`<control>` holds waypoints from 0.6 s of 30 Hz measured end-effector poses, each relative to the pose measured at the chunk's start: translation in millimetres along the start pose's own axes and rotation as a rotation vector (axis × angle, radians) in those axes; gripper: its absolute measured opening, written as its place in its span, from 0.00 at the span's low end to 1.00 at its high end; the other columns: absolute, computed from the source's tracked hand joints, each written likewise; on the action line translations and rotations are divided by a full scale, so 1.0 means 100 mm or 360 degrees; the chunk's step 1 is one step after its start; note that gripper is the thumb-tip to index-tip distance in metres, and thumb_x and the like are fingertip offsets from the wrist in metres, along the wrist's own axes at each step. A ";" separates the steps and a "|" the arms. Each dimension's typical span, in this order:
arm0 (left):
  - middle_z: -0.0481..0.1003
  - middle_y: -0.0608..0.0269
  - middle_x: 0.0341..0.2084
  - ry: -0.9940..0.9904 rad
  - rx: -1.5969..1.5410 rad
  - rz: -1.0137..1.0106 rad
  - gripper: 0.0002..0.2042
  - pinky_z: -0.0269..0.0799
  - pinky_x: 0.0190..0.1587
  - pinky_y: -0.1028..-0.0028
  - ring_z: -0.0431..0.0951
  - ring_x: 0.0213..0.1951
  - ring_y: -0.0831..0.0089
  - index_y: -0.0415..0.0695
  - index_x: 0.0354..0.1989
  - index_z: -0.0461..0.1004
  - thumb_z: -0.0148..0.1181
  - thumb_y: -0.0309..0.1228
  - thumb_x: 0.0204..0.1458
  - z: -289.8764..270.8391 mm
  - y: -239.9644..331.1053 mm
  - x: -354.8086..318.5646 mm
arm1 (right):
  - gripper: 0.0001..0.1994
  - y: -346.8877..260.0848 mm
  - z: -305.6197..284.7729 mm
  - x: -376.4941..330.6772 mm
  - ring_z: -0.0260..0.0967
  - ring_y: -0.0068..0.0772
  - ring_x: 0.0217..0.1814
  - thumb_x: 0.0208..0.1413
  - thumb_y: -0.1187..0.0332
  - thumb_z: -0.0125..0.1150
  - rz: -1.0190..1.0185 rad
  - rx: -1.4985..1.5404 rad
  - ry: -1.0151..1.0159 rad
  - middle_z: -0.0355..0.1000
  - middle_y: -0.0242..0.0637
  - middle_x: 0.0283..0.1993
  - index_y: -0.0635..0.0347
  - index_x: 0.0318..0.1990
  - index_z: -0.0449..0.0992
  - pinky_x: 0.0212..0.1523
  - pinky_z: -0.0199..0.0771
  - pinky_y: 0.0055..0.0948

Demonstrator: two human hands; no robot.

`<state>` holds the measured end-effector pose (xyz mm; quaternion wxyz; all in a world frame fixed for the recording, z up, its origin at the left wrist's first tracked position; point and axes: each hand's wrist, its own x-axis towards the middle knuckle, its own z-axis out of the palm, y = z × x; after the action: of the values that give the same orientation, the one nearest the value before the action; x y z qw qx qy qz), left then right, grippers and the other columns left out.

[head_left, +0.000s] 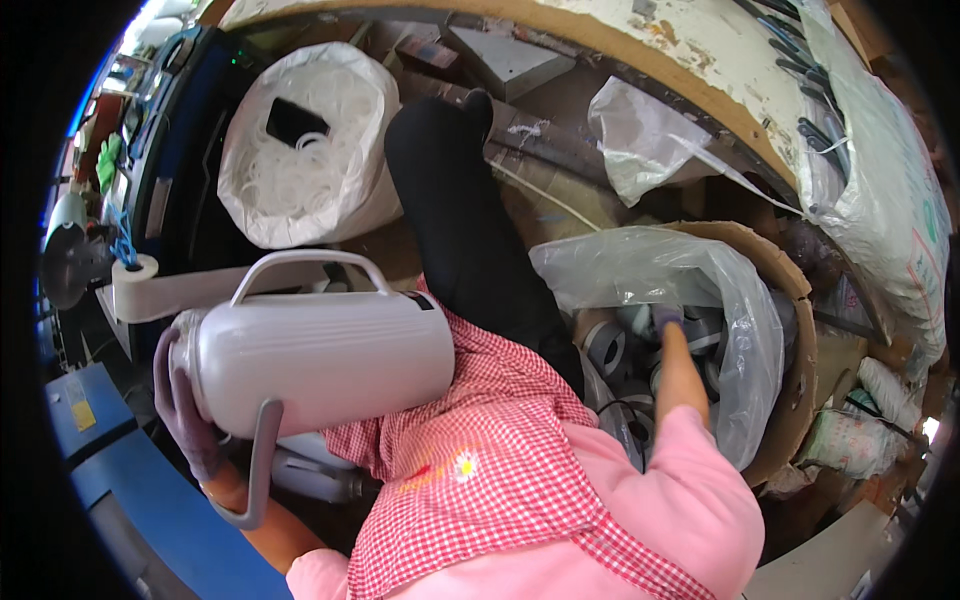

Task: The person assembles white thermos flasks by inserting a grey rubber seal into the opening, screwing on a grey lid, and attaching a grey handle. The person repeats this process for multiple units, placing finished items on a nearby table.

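Observation:
A pale grey-lilac vacuum jug (335, 355) lies on its side across my lap. My left hand (188, 415), in a thin purple glove, is wrapped round the jug's left end. One handle stands along its upper side and a grey loop handle (262, 460) hangs by my left wrist. My right hand (668, 318), also gloved, reaches into a cardboard box (800, 330) lined with a clear plastic bag (755, 370). Grey ring-shaped plastic parts (608, 350) lie around that hand. Its fingertips are hidden among them.
A white sack (350, 215) of translucent rings, with a flat black object (297, 122) on top, stands at the far left. A paper-like roll (135, 285) and blue surface (170, 490) are at left. Another grey jug (315, 475) lies below mine. A worktop (690, 45) curves behind.

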<state>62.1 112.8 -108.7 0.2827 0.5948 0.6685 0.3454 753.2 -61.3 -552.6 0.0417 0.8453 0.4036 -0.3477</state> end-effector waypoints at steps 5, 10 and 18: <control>0.68 0.45 0.62 0.0674 -0.0688 -0.0117 0.31 0.67 0.63 0.61 0.71 0.61 0.55 0.36 0.69 0.61 0.45 0.49 0.65 -0.08 -0.73 -0.15 | 0.20 -0.08 -1.06 -1.29 0.74 0.33 0.52 0.60 0.57 0.58 0.0406 0.1708 -0.0525 0.77 0.38 0.51 0.62 0.52 0.78 0.55 0.71 0.30; 0.65 0.46 0.63 0.0728 -0.0145 0.0238 0.33 0.71 0.60 0.55 0.71 0.59 0.56 0.40 0.69 0.57 0.55 0.48 0.62 0.57 -1.41 -0.58 | 0.39 -1.87 -2.01 -1.85 0.72 0.32 0.57 0.49 0.48 0.73 -0.0887 0.2098 -0.0305 0.74 0.39 0.57 0.69 0.62 0.69 0.59 0.71 0.36; 0.70 0.49 0.59 0.0592 -0.0815 0.0088 0.28 0.73 0.58 0.59 0.74 0.57 0.59 0.42 0.69 0.55 0.55 0.37 0.64 1.02 -1.40 -0.39 | 0.53 -3.96 -2.24 -1.98 0.70 0.46 0.52 0.20 0.51 0.86 -0.2317 0.0910 0.0779 0.71 0.44 0.51 0.64 0.60 0.67 0.60 0.69 0.48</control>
<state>64.0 79.1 -282.7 0.2867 0.4489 0.5837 0.6128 510.4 153.5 -177.5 -0.5009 0.4015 0.7447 -0.1827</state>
